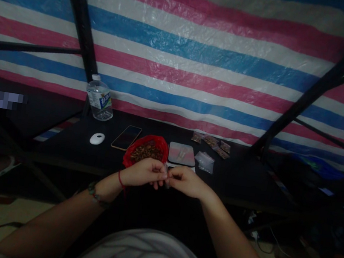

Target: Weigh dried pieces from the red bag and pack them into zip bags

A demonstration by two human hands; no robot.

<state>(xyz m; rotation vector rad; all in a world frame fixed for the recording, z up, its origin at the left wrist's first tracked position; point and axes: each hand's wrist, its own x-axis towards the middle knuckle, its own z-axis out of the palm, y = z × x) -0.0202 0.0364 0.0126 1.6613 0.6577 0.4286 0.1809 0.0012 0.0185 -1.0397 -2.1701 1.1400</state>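
Note:
My left hand [148,172] and my right hand [187,181] meet in front of the table's near edge, fingers pinched. Between them is a small clear plastic bag [167,172], mostly covered by the fingers; its contents are too dark to make out. Just behind my left hand, an open red plastic bag [164,144] holds many small brown pieces [145,152]. A flat kitchen scale [178,149] lies behind my right hand, with a small pale object [182,153] on its plate. To its right are several flat clear bags [205,162].
Several small bags filled with brown pieces [211,141] lie at the back right. A phone [126,137], a white oval object [97,138] and a large clear bottle [100,99] stand or lie left. Dark metal posts [83,25] and a striped sheet [183,53] bound the black table [232,177].

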